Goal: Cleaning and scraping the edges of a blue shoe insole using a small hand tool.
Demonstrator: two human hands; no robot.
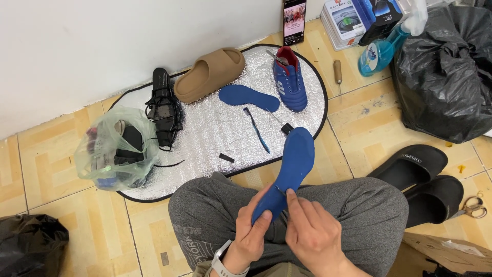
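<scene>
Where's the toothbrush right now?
The blue toothbrush lies mid-frame on the silver mat, just below the loose blue insole and left of the insole held in both hands.

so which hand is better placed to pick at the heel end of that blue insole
Probably the right hand: its fingertips already pinch the heel edge of the flat blue foam insole, while the left hand cups it from underneath, steadying it over the lap.

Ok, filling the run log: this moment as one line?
left hand: holds blue insole heel | right hand: pinches its edge | over lap | second insole, blue shoe on silver mat
</scene>
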